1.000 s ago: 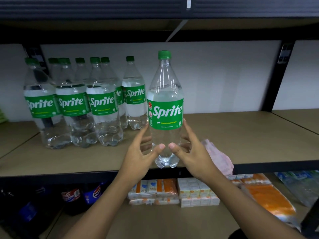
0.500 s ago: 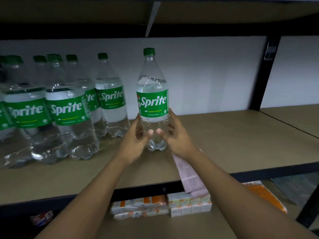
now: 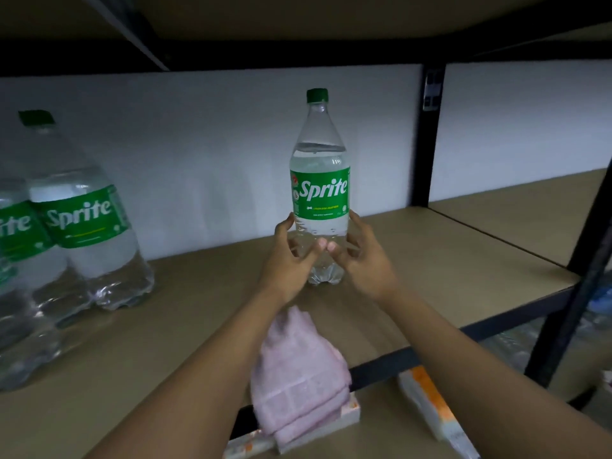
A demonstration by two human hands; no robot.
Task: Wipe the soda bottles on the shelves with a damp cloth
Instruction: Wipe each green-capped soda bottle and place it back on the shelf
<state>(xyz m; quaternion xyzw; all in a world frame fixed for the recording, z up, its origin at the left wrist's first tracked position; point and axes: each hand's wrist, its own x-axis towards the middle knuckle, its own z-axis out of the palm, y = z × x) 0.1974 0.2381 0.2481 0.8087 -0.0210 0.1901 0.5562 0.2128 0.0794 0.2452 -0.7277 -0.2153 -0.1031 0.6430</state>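
Spare bottles (image 3: 82,226) stand at the left of the shelf (image 3: 447,260); mid-shelf, the left hand (image 3: 288,260) and right hand (image 3: 362,260) each grip the lower body of 1 upright Sprite bottle (image 3: 319,193). The pink cloth (image 3: 298,376) nearer than them overhangs the near edge, and a forearm's nudge could drop it.

bottle (image 3: 319,193) moved frm front edge further back on shelf (image 3: 447,260)

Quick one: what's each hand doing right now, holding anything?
Left hand: grips the lower body of the upright Sprite bottle.
Right hand: grips the same bottle from the other side.
The pink cloth is in neither hand.
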